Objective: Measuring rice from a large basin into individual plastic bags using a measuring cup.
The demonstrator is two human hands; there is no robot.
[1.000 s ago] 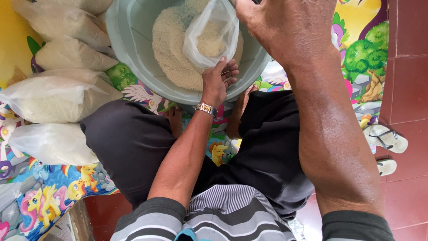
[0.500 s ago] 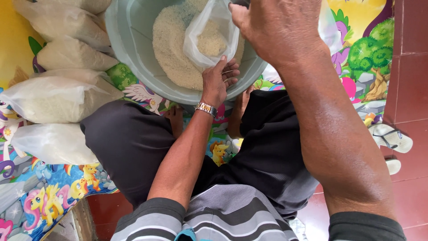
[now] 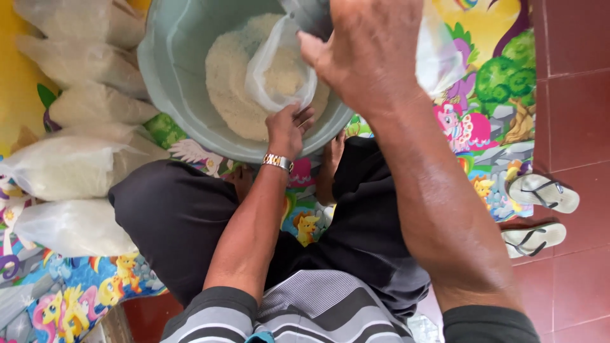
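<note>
A: What lies furthest left?

B: A row of filled clear bags [image 3: 76, 165], packed with pale grain, lying on a bright cartoon-printed mat [image 3: 82, 298]. They sit just beside the person's dark-trousered knee.

A: And next to them?

B: A grey-green plastic basin [image 3: 171, 76] with a heap of rice [image 3: 232, 82] inside. A clear plastic bag [image 3: 279, 76], partly filled with the same grain, rests in the basin on top of the heap.

A: Which hand has it?

B: The left hand [image 3: 287, 130], with a metal wristwatch [image 3: 277, 162] on the wrist, reaches over the basin's near rim. Its fingers [image 3: 304, 118] are closed on the bag's lower edge.

A: The other hand?

B: The right hand [image 3: 368, 57] is raised close to the camera, above the bag's mouth. It seems to grip the top of the bag, but the back of the hand hides the fingers, so I cannot tell how they stand.

A: Further right?

B: A pair of pale sandals [image 3: 540, 209] on the red tiled floor [image 3: 572, 89], at the mat's edge.
</note>
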